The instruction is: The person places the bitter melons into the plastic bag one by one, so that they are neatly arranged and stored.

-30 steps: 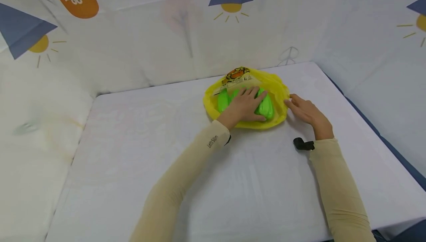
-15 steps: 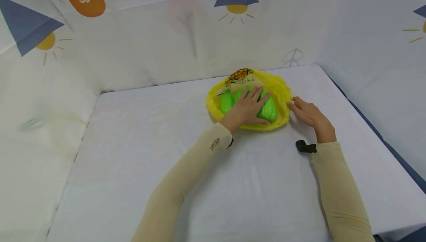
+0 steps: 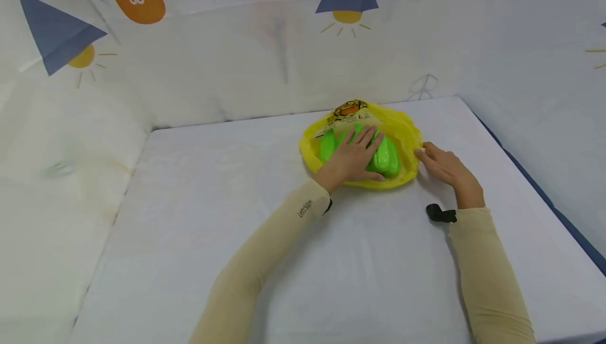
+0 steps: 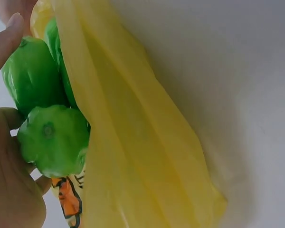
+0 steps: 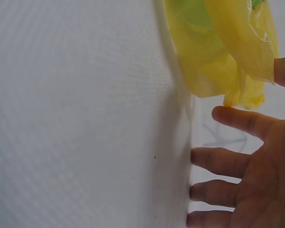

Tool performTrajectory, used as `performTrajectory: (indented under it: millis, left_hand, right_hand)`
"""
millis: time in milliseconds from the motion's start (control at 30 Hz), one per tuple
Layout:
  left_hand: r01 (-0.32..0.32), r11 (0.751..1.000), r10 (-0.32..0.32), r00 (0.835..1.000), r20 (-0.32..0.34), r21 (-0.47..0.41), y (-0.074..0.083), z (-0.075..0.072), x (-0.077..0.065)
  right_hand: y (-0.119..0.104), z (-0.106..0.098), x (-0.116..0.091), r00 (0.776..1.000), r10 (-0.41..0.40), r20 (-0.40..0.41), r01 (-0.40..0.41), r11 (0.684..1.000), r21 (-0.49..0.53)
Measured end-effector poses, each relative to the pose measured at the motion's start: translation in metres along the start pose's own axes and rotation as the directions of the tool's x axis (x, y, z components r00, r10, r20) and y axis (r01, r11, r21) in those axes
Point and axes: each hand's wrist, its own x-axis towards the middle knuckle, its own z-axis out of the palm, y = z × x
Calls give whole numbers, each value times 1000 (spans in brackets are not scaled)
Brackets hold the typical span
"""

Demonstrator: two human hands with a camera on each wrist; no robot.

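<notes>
A yellow plastic bag (image 3: 411,133) lies on the white table with its mouth spread wide. Several glossy green, lobed vegetable-shaped pieces (image 3: 390,157) sit inside it, their exact kind unclear. My left hand (image 3: 351,162) rests on them with fingers spread. Seen in the left wrist view, one green piece (image 4: 54,140) shows its ribbed end beside the palm, partly screened by the bag's wall (image 4: 133,133). At the bag's right edge is my right hand (image 3: 447,169). In the right wrist view its thumb touches the rim, the index fingertip meets the bag's lower corner (image 5: 244,97), and the fingers are straight.
The white table (image 3: 227,191) runs up to a pale cloth backdrop (image 3: 222,65) printed with lamps and bulbs. A dark blue strip (image 3: 535,181) edges the table's right side. A black wrist-worn piece (image 3: 440,213) sticks out at the right cuff.
The head view has shifted, so bag and hands appear slightly farther right and lower. Both hands keep nearly the same places on the bag and the green pieces.
</notes>
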Motion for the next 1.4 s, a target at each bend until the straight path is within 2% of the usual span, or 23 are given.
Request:
performTrajectory:
  millis: [300,467,600,800,1100,1267,1400]
  left_hand:
    - [1,1000,-2,1000,-13,-21,-5,-1,-8]
    - [3,1000,-3,998,-69,4,-11,3,-15]
    - [-7,999,3,993,-118,-35,-17,2,-25]
    - [14,996,-27,988,-152,-85,-34,-1,-43]
    - [117,983,-134,984,-121,-139,-61,6,-64]
    - [143,973,-162,982,-95,-179,-70,15,-74]
    - [156,972,-172,982,-82,-175,-75,21,-80]
  right_hand:
    - [1,1,-2,1000,-7,2,7,1000,11]
    - [1,1,-2,1000,-10,14,10,1000,11]
    - [3,1,-3,1000,-24,12,24,1000,7]
    - [2,2,-3,999,-33,7,33,999,1]
    - [1,0,-3,1000,-22,11,22,1000,1]
    - [2,0,-3,1000,-16,17,16,1000,6]
    - [3,1,-3,1000,-31,6,31,1000,-2]
